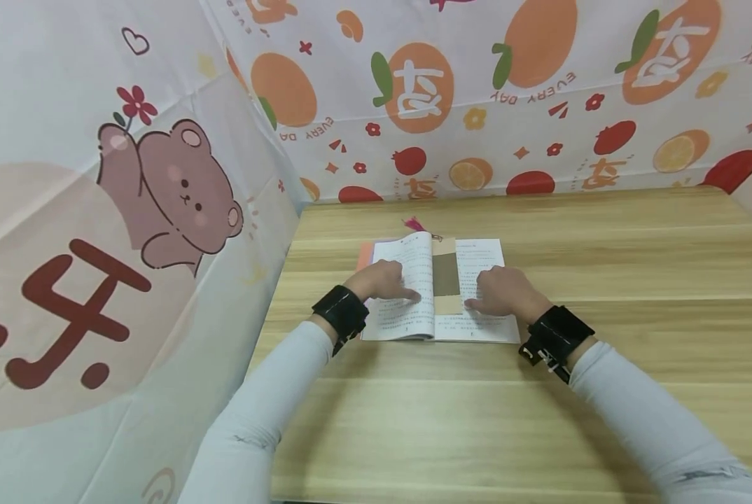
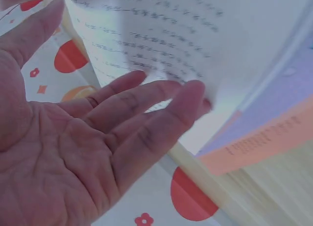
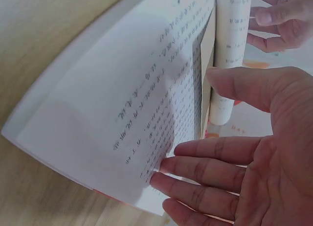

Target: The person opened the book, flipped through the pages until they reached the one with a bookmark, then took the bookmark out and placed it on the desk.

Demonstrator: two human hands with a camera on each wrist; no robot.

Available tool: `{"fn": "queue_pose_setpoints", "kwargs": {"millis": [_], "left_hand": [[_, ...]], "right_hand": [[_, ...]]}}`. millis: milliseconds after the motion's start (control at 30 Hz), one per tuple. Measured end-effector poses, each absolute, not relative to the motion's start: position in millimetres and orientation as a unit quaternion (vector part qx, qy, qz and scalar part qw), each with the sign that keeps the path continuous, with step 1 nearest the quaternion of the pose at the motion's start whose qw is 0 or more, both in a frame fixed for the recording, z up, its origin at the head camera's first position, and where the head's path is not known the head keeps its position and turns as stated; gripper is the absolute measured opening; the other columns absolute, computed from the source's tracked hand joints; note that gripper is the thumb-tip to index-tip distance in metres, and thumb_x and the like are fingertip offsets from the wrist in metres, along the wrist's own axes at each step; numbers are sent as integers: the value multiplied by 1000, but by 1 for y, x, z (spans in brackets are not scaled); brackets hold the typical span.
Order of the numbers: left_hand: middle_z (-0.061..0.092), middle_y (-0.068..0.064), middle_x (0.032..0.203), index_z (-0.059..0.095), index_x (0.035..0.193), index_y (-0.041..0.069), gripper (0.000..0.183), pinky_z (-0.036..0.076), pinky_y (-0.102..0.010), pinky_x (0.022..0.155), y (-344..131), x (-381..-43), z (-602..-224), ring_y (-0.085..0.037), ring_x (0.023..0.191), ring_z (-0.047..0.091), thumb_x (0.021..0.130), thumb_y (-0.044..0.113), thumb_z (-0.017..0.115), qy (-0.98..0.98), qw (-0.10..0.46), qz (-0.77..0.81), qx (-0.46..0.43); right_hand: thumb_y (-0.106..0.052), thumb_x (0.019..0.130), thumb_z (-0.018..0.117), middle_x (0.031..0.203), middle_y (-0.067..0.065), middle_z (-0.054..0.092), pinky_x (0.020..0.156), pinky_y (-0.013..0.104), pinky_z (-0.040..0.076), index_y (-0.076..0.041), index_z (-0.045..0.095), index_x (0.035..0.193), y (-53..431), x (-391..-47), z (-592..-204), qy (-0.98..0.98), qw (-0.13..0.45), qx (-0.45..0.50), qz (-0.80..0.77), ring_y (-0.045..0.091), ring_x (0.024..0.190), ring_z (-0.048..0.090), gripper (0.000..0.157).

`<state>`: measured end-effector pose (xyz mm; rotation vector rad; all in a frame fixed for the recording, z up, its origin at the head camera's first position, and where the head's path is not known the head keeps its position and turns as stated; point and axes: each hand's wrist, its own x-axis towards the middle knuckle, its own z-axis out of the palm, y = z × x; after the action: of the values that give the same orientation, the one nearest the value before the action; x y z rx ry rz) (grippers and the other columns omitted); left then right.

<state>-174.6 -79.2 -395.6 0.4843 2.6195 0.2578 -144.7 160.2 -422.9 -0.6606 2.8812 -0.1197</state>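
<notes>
An open book point(image 1: 388, 325) with printed pages lies on the table, its left-hand pages bulging up near the spine. Along the spine, over the right page, lies a tan bookmark point(image 1: 447, 273) with a dark middle band and a pink tassel point(image 1: 414, 224) at its top. My left hand point(image 1: 385, 280) is over the left page, its fingers loosely extended against the paper in the left wrist view. On the right page rests my right hand point(image 1: 502, 290); the right wrist view shows its fingers point(image 3: 210, 174) straight and its thumb at the bookmark's edge.
The wooden table point(image 1: 603, 280) extends to the right of the book and toward me. A patterned cloth point(image 1: 351, 91) with fruit prints hangs behind the table, and another with a bear print point(image 1: 187, 189) hangs on the left. Black bands point(image 1: 341, 311) circle both wrists.
</notes>
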Motion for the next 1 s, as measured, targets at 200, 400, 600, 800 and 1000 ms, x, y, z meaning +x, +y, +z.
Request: {"fn": "queue_pose_setpoints", "kwargs": {"millis": [200, 400, 600, 800, 1000], "left_hand": [[59, -10, 91, 54, 101, 1, 59, 51, -35, 58, -69, -184, -392, -23, 74, 55, 68, 46, 72, 957, 240, 81, 141], [57, -15, 108, 49, 115, -2, 70, 47, -40, 82, -66, -184, -391, -26, 92, 51, 67, 43, 74, 954, 251, 95, 131], [37, -22, 140, 14, 145, 16, 90, 34, -49, 101, -67, -173, -394, -32, 121, 37, 76, 39, 67, 951, 265, 87, 131], [41, -26, 136, 11, 145, 29, 81, 42, -49, 92, -65, -165, -402, -34, 111, 47, 82, 38, 61, 950, 261, 63, 162], [22, -30, 144, 14, 144, 33, 82, 43, -57, 88, -72, -165, -408, -45, 113, 41, 79, 41, 63, 958, 224, 71, 164]], "right_hand": [[-45, 79, 59, 57, 1, 46, 46, 30, 33, -12, 53, 61, 159, -148, -421, 971, 93, -217, -48, 18, 54, 44, 39], [-44, 79, 59, 55, 0, 44, 47, 30, 31, -12, 52, 59, 156, -145, -420, 973, 97, -204, -44, 17, 53, 44, 39], [-42, 80, 59, 56, 1, 46, 46, 30, 33, -9, 57, 62, 146, -147, -415, 973, 106, -203, -30, 17, 54, 44, 38], [-38, 84, 55, 58, 3, 46, 48, 31, 33, -6, 59, 70, 138, -168, -410, 976, 122, -165, -79, 19, 56, 45, 35], [-27, 88, 51, 71, 8, 59, 53, 27, 48, 1, 59, 87, 144, -198, -418, 940, 184, -109, -266, 16, 59, 57, 29]]}}
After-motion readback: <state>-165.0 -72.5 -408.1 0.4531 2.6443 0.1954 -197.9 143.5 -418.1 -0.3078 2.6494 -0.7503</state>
